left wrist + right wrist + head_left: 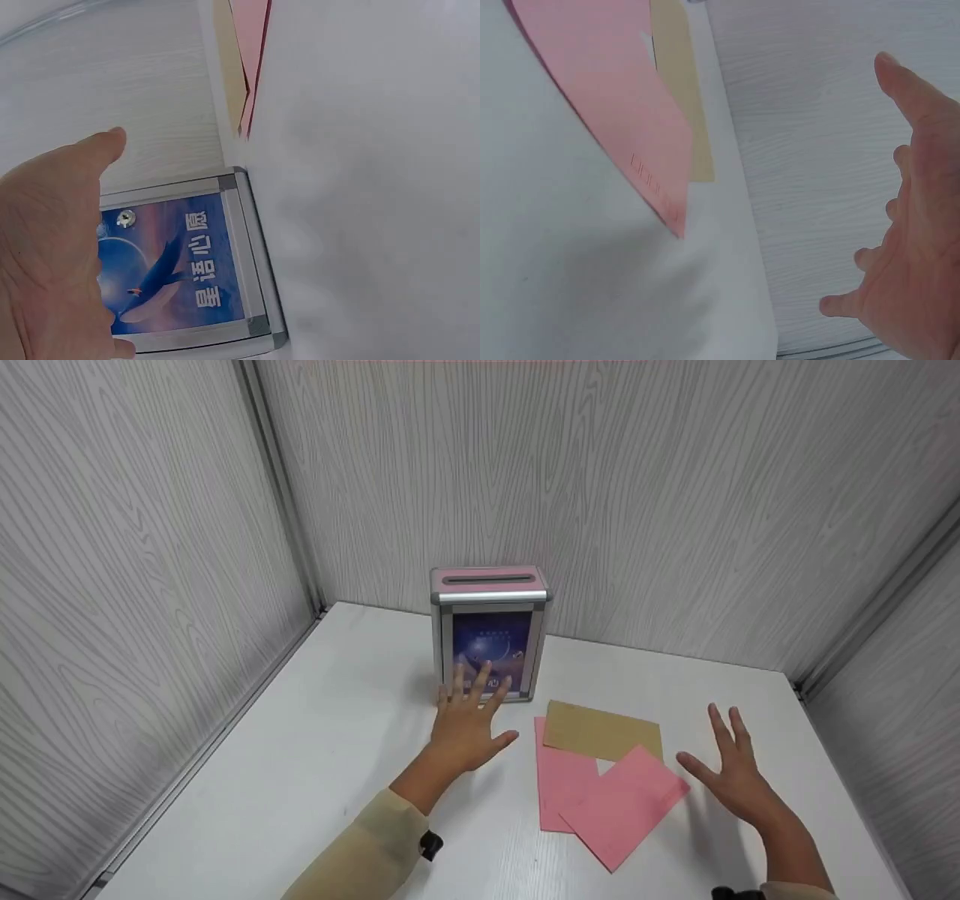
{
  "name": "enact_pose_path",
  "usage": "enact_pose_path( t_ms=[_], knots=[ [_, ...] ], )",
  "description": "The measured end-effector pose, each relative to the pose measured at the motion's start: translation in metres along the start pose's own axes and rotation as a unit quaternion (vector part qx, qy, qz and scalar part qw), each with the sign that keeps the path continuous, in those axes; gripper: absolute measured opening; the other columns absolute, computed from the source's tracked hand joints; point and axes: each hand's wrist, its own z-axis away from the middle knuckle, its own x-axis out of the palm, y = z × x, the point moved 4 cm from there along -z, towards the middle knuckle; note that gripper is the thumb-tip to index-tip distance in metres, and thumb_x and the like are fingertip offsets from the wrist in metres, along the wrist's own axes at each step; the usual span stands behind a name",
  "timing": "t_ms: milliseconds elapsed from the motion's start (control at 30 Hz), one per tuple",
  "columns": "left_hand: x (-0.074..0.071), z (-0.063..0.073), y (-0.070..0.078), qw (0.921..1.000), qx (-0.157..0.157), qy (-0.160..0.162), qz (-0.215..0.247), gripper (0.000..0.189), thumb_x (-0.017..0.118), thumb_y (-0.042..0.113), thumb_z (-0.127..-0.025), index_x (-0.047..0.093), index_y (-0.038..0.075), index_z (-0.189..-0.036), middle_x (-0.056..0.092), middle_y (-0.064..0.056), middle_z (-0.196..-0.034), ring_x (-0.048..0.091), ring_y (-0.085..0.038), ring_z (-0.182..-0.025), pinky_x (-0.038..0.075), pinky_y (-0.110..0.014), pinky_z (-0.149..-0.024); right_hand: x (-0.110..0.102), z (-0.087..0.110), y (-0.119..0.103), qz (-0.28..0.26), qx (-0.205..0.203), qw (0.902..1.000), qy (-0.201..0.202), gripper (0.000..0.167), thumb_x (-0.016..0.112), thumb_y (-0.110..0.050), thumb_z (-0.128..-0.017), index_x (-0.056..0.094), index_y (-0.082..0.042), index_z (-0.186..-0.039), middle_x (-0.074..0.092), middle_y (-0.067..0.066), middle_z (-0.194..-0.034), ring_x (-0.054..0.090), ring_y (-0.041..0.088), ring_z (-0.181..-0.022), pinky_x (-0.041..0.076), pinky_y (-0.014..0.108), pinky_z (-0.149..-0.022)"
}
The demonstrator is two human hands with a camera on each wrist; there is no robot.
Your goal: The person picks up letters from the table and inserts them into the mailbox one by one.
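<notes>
A box (491, 649) with a metal frame stands upright at the back of the white table, a slot in its pink top and a blue picture on its front. My left hand (466, 733) spreads its fingers in front of the box, overlapping its lower part in the head view; it holds nothing. In the left wrist view a small lock (126, 218) shows on the picture. To the right lie two pink envelopes (626, 806) and a brown envelope (600, 731), partly overlapping. Beside them, on their right, my right hand (739, 784) hovers with fingers apart and nothing held.
The white table (300, 750) meets grey wood-grain panels (600, 495) at the back and on both sides. Metal corner posts (281, 487) join the panels. The box stands close to the back panel.
</notes>
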Motion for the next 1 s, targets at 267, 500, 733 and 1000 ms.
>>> enact_pose_path(
  t_ms=[267, 500, 733, 1000],
  knots=[
    [0.025, 0.007, 0.014, 0.991, 0.04, -0.026, 0.125, 0.09, 0.07, 0.052, -0.103, 0.02, 0.03, -0.174, 0.015, -0.01, -0.183, 0.014, -0.045, -0.169, 0.024, -0.065, -0.134, 0.017, 0.012, 0.043, -0.038, 0.017, 0.9986, -0.032, 0.123, 0.081, -0.039, -0.098, -0.014, -0.021, -0.174, -0.007, 0.035, -0.175, 0.024, 0.068, -0.154, 0.035, 0.086, -0.112],
    [0.04, 0.011, 0.033, 0.9683, 0.056, -0.053, 0.238, 0.087, 0.076, 0.043, -0.101, 0.027, 0.03, -0.171, 0.038, -0.007, -0.172, 0.034, -0.033, -0.162, 0.036, -0.058, -0.13, 0.027, 0.012, 0.067, -0.072, 0.063, 0.9937, -0.058, 0.124, 0.088, -0.037, -0.093, -0.002, -0.019, -0.175, 0.019, 0.034, -0.169, 0.044, 0.061, -0.146, 0.041, 0.072, -0.12],
    [0.057, 0.017, 0.048, 0.9467, 0.055, -0.083, 0.306, 0.077, 0.08, 0.04, -0.099, 0.042, 0.022, -0.163, 0.06, -0.005, -0.15, 0.052, -0.027, -0.142, 0.043, -0.054, -0.12, 0.036, 0.009, 0.085, -0.105, 0.118, 0.9827, -0.096, 0.108, 0.085, -0.044, -0.094, 0.02, -0.01, -0.173, 0.031, 0.032, -0.168, 0.026, 0.055, -0.158, 0.026, 0.073, -0.128],
    [0.076, 0.02, 0.068, 0.9259, 0.081, -0.159, 0.333, 0.051, 0.088, 0.037, -0.092, 0.065, 0.019, -0.133, 0.063, 0.0, -0.128, 0.061, -0.012, -0.11, 0.056, -0.031, -0.1, 0.041, 0.005, 0.087, -0.086, 0.148, 0.9815, -0.085, 0.094, 0.086, -0.043, -0.093, 0.038, -0.01, -0.167, 0.032, 0.031, -0.164, 0.023, 0.056, -0.157, 0.026, 0.075, -0.127]
  ],
)
